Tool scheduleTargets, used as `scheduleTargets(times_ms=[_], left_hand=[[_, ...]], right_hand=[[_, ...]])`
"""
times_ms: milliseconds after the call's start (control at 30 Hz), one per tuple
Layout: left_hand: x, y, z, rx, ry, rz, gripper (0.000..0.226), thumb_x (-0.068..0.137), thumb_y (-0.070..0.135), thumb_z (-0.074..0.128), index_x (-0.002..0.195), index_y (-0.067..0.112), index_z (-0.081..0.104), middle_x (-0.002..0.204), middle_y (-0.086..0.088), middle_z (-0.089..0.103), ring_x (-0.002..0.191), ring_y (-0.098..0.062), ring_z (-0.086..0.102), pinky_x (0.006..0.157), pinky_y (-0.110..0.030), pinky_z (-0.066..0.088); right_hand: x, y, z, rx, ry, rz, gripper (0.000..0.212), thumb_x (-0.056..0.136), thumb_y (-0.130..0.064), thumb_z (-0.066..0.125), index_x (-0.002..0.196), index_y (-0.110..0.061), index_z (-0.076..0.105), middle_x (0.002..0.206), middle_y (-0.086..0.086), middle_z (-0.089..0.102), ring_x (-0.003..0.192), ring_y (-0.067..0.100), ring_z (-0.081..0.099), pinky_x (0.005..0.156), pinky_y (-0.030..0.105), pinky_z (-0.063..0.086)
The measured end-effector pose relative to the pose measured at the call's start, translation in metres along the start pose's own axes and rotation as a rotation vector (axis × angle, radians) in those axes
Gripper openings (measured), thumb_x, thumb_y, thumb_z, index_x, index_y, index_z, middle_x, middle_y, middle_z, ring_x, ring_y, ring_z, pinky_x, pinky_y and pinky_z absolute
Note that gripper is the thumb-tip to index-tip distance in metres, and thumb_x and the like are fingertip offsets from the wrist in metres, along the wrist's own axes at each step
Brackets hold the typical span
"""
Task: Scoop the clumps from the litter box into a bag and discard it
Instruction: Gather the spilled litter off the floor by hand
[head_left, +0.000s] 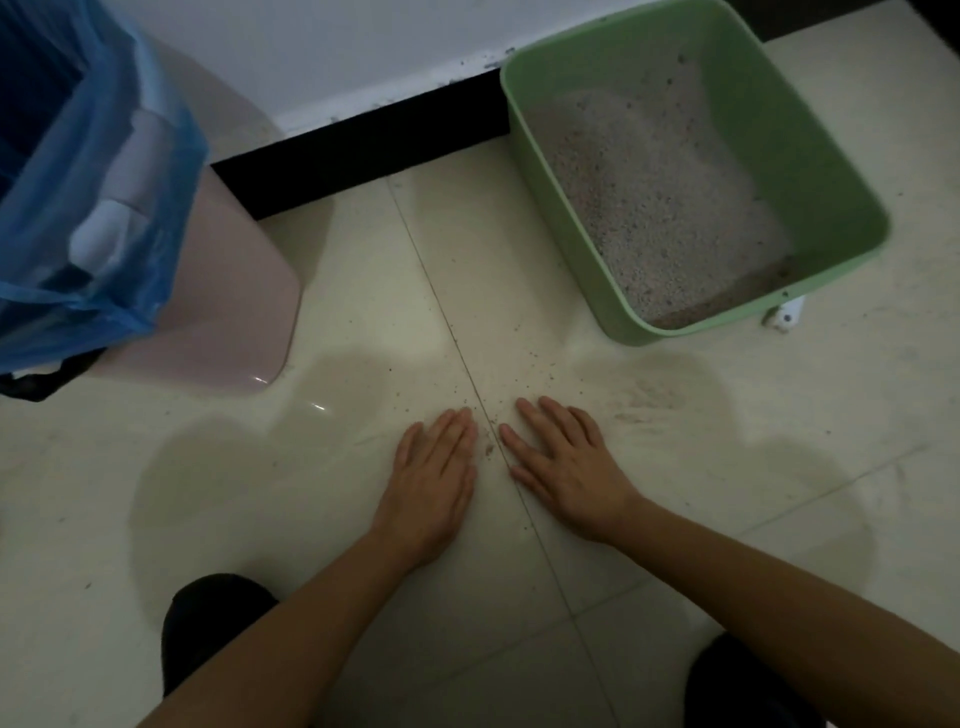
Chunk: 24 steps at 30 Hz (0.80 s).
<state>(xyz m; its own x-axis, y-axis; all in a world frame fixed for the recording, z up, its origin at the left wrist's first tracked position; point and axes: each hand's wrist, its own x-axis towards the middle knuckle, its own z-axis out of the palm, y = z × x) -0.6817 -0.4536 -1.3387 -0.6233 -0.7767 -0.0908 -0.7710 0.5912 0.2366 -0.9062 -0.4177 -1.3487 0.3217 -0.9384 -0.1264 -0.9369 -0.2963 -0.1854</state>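
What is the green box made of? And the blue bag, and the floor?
Green box: looks like hard plastic, smooth and matte, with rounded moulded corners. Blue bag: thin plastic film, see-through and crinkly. Floor: probably glazed tile, shiny, with straight joint lines.

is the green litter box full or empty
Partly full: litter covers the litter box bottom, with green inner walls bare well above it.

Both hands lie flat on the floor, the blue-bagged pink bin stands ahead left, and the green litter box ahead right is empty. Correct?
Not empty: the head view shows the green litter box holding a bed of pale litter. The rest stands: left hand and right hand flat on the floor, pink bin with blue bag ahead left.
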Motion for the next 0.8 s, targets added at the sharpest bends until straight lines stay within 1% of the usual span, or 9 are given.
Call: scheduleTargets(times_ms=[67, 100, 167, 233, 400, 500, 600, 733, 800], left_hand=[[0.005, -0.007, -0.002, -0.030, 0.131, -0.080, 0.048, 0.097, 0.029, 0.037, 0.136, 0.004, 0.052, 0.132, -0.013, 0.055, 0.121, -0.029, 0.049, 0.099, -0.043, 0.033], [0.007, -0.011, -0.002, -0.038, 0.180, -0.106, 0.046, 0.096, 0.028, 0.040, 0.132, 0.003, 0.057, 0.120, -0.014, 0.058, 0.109, -0.028, 0.051, 0.091, -0.041, 0.034], [0.010, -0.017, 0.000, -0.066, 0.240, -0.137, 0.042, 0.095, 0.024, 0.044, 0.125, 0.002, 0.062, 0.101, -0.012, 0.058, 0.092, -0.027, 0.048, 0.080, -0.040, 0.037], [0.011, -0.021, 0.003, -0.107, 0.261, -0.132, 0.037, 0.095, 0.020, 0.046, 0.121, 0.000, 0.064, 0.092, -0.011, 0.057, 0.083, -0.028, 0.048, 0.074, -0.039, 0.041], [0.010, -0.021, 0.010, -0.137, 0.260, -0.123, 0.034, 0.093, 0.014, 0.050, 0.120, -0.001, 0.065, 0.089, -0.012, 0.056, 0.079, -0.029, 0.048, 0.073, -0.037, 0.039], [0.011, -0.022, 0.012, -0.140, 0.277, -0.104, 0.033, 0.091, 0.010, 0.053, 0.120, -0.002, 0.064, 0.089, -0.013, 0.056, 0.079, -0.029, 0.049, 0.073, -0.038, 0.041], [0.012, -0.023, 0.012, -0.143, 0.271, -0.100, 0.034, 0.090, 0.008, 0.054, 0.121, -0.003, 0.064, 0.089, -0.013, 0.055, 0.079, -0.029, 0.048, 0.073, -0.038, 0.042], [0.017, -0.024, 0.012, -0.158, 0.272, -0.111, 0.036, 0.090, 0.008, 0.049, 0.121, -0.003, 0.064, 0.089, -0.013, 0.054, 0.079, -0.029, 0.047, 0.073, -0.038, 0.042], [0.019, -0.026, 0.011, -0.155, 0.282, -0.124, 0.037, 0.089, 0.009, 0.048, 0.120, -0.002, 0.064, 0.089, -0.013, 0.054, 0.080, -0.028, 0.047, 0.073, -0.038, 0.042]], right_hand=[[0.006, 0.002, -0.002, 0.030, 0.088, -0.001, 0.044, 0.100, -0.048, 0.038, 0.137, -0.030, 0.055, 0.144, 0.009, 0.048, 0.130, 0.032, 0.042, 0.103, 0.046, 0.033], [0.010, 0.003, -0.003, 0.055, 0.142, 0.001, 0.038, 0.099, -0.046, 0.045, 0.130, -0.031, 0.061, 0.135, 0.008, 0.055, 0.123, 0.032, 0.048, 0.097, 0.044, 0.035], [0.017, 0.005, -0.003, 0.110, 0.228, 0.012, 0.028, 0.095, -0.044, 0.059, 0.119, -0.033, 0.069, 0.121, 0.006, 0.060, 0.110, 0.030, 0.053, 0.089, 0.040, 0.037], [0.022, 0.005, -0.002, 0.163, 0.263, 0.022, 0.025, 0.093, -0.045, 0.062, 0.114, -0.035, 0.071, 0.114, 0.004, 0.061, 0.105, 0.028, 0.053, 0.085, 0.038, 0.037], [0.020, 0.001, -0.001, 0.198, 0.228, 0.012, 0.036, 0.092, -0.056, 0.057, 0.116, -0.034, 0.071, 0.115, 0.003, 0.059, 0.108, 0.027, 0.050, 0.088, 0.038, 0.035], [0.021, -0.003, 0.002, 0.201, 0.233, 0.000, 0.036, 0.092, -0.056, 0.057, 0.116, -0.033, 0.071, 0.115, 0.003, 0.059, 0.107, 0.026, 0.050, 0.087, 0.038, 0.036], [0.026, -0.006, 0.007, 0.252, 0.294, -0.023, 0.028, 0.092, -0.049, 0.062, 0.110, -0.030, 0.074, 0.106, 0.001, 0.060, 0.100, 0.025, 0.051, 0.081, 0.038, 0.038], [0.037, -0.010, 0.009, 0.382, 0.363, -0.089, 0.018, 0.092, -0.029, 0.069, 0.096, -0.015, 0.078, 0.088, 0.003, 0.063, 0.080, 0.022, 0.056, 0.067, 0.037, 0.045], [0.044, -0.006, 0.009, 0.414, 0.360, -0.119, 0.014, 0.089, -0.020, 0.072, 0.092, -0.008, 0.077, 0.084, 0.007, 0.065, 0.074, 0.024, 0.058, 0.064, 0.034, 0.049]])
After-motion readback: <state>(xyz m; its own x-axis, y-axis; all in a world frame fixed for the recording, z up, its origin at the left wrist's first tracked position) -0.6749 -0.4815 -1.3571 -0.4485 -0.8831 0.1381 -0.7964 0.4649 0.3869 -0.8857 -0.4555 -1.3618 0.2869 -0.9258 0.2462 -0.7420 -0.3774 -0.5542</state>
